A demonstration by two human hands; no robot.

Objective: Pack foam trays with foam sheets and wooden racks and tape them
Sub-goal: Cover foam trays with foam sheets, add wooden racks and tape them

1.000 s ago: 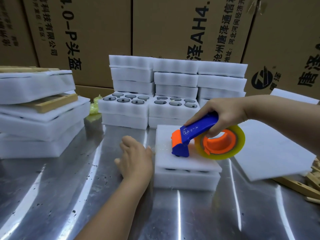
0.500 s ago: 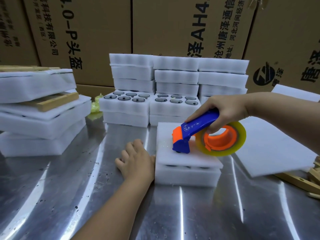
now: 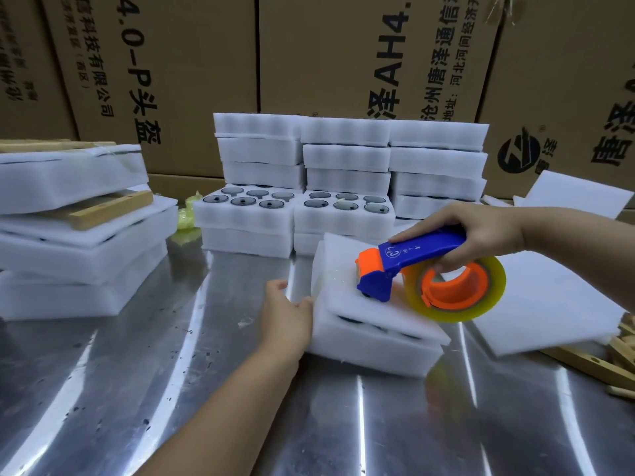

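A white foam tray (image 3: 371, 348) lies on the metal table (image 3: 171, 389) in the middle, with a foam sheet (image 3: 340, 266) on top as a lid. My right hand (image 3: 481, 231) grips the blue and orange tape dispenser (image 3: 409, 266), whose head rests on the sheet; a roll of clear yellowish tape (image 3: 481, 304) sits in it. A strip of clear tape shows on the sheet's left part. My left hand (image 3: 285, 314) presses against the tray's left side, fingers fairly straight.
Stacks of white foam trays (image 3: 347, 159) stand behind, two with dark round parts showing. Taped packs with a wooden rack (image 3: 110, 209) pile at the left. Loose foam sheets (image 3: 536, 304) and wooden racks (image 3: 615, 359) lie at the right. Cardboard boxes (image 3: 343, 53) form the back wall.
The tray has turned a little, its near right corner swung toward me. My left hand slid forward along the tray's left side. The dispenser stays on the sheet.
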